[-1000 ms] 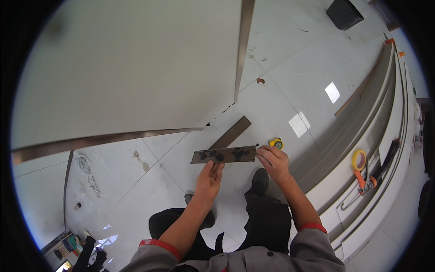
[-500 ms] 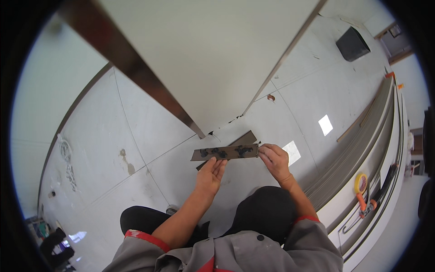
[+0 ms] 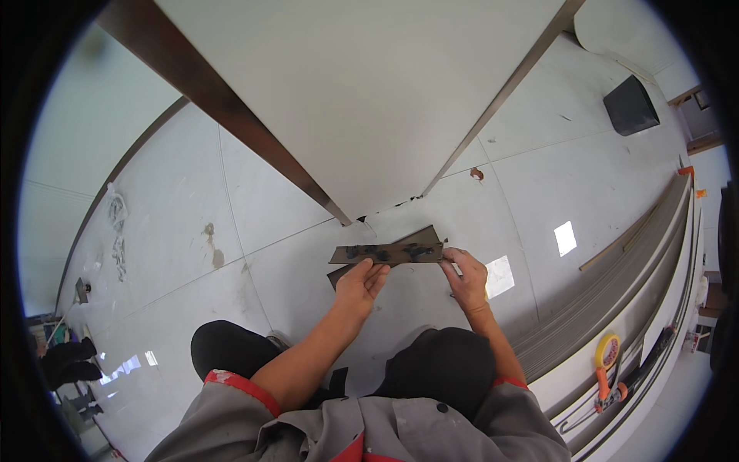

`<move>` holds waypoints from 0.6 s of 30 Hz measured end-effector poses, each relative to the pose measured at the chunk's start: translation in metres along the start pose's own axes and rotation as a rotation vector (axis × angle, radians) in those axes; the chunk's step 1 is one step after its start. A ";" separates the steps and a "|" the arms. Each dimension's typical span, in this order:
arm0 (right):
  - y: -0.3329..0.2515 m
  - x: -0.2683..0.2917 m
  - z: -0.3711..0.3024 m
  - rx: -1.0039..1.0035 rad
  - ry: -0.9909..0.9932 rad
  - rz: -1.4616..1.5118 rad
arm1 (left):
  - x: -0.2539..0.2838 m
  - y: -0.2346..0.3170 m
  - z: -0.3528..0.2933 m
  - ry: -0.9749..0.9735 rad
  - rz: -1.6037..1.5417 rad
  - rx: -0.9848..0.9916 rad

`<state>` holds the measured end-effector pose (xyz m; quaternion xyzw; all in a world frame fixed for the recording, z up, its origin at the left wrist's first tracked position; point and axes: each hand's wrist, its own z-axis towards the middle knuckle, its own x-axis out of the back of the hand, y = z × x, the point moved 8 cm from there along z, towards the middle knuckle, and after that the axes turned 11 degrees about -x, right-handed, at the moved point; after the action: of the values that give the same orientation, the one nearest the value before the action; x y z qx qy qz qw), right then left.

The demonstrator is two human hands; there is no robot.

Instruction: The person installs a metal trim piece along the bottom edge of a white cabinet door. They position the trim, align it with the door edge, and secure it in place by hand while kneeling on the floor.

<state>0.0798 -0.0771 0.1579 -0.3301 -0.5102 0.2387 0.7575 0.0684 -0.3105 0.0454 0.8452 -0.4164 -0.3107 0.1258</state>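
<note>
Between my hands is a short flat brown strip [image 3: 392, 257] with black, glue-like smears on its upper face. My left hand [image 3: 362, 285] grips its near edge left of the middle, thumb on top. The thumb and fingers of my right hand [image 3: 467, 279] pinch its right end. A second brown strip [image 3: 428, 234] crosses beneath it at a slant, its ends showing at upper right and lower left. Whether that one rests on the floor or is also held, I cannot tell. Just beyond stands a tall pale panel [image 3: 369, 100] with brown metal edges, dark bits along its foot.
Long grey boards [image 3: 608, 269] are stacked at the right, with a yellow tape roll [image 3: 607, 351] and an orange-handled tool [image 3: 610, 395] on top. A black bin [image 3: 631, 105] stands far right. Clear plastic wrapping [image 3: 117, 231] lies on the tiled floor [image 3: 177, 254] at left.
My view has shifted, so the bin and boards appear farther right and lower. The smeared strip lies a little more level. My right fingers have moved slightly at its end; my left grip looks the same.
</note>
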 end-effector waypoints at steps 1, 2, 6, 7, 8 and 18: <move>0.004 0.000 0.001 0.004 0.000 0.003 | 0.001 -0.002 0.001 0.009 -0.003 -0.002; 0.007 0.000 0.002 0.008 0.001 0.007 | 0.001 -0.004 0.002 0.018 -0.005 -0.004; 0.013 0.002 0.006 0.058 -0.034 -0.004 | 0.000 -0.009 0.004 0.056 0.036 -0.020; 0.015 0.002 0.007 0.065 -0.038 -0.009 | -0.001 -0.010 0.004 0.053 0.037 -0.026; 0.017 0.002 0.007 0.072 -0.042 -0.012 | -0.002 -0.010 0.005 0.051 0.038 -0.031; 0.026 -0.002 0.008 0.083 -0.029 -0.047 | -0.006 -0.010 0.014 0.058 0.038 -0.054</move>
<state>0.0711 -0.0597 0.1395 -0.2828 -0.5187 0.2464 0.7683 0.0633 -0.2991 0.0318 0.8422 -0.4199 -0.2947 0.1662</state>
